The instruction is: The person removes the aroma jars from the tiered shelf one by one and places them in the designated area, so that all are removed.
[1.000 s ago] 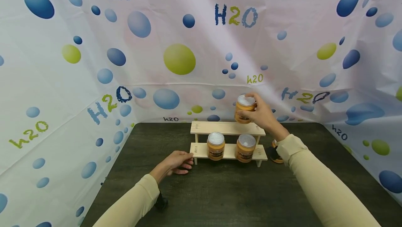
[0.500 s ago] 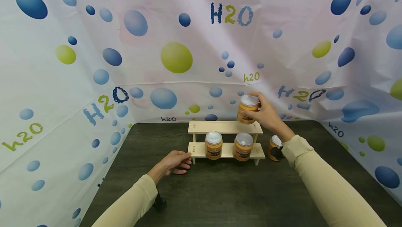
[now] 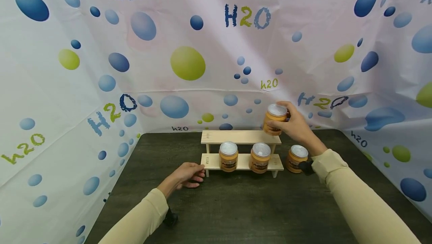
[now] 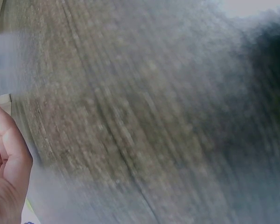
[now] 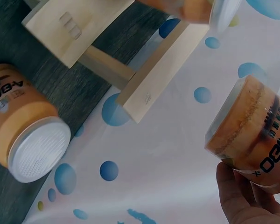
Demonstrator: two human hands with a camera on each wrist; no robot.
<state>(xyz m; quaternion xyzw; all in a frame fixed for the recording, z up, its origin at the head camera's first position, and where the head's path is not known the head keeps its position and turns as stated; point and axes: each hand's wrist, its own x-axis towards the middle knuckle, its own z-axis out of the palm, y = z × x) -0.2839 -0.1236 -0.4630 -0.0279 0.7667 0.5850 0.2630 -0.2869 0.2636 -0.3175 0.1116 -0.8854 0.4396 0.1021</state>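
Observation:
A two-tier wooden shelf stand [image 3: 241,136] stands on the dark table. My left hand [image 3: 185,175] pinches the left end of its lower tier between thumb and fingers; the left wrist view catches only part of that hand [image 4: 9,158]. Two orange jars with silvery lids, one left [image 3: 228,157] and one right [image 3: 260,158], stand upright on the lower tier. My right hand [image 3: 297,124] grips another orange jar [image 3: 274,121] in the air by the upper tier's right end. The right wrist view shows this held jar [image 5: 259,135] with fingers around it.
One more orange jar [image 3: 297,159] stands on the table [image 3: 236,206] right of the stand, close to the right wrist. Behind the table hangs a white backdrop [image 3: 152,71] printed with blue and green drops.
My right hand has carried its jar rightward, from above the upper tier to its right end. The jar on the table has come out from behind my forearm. The left hand stays on the stand.

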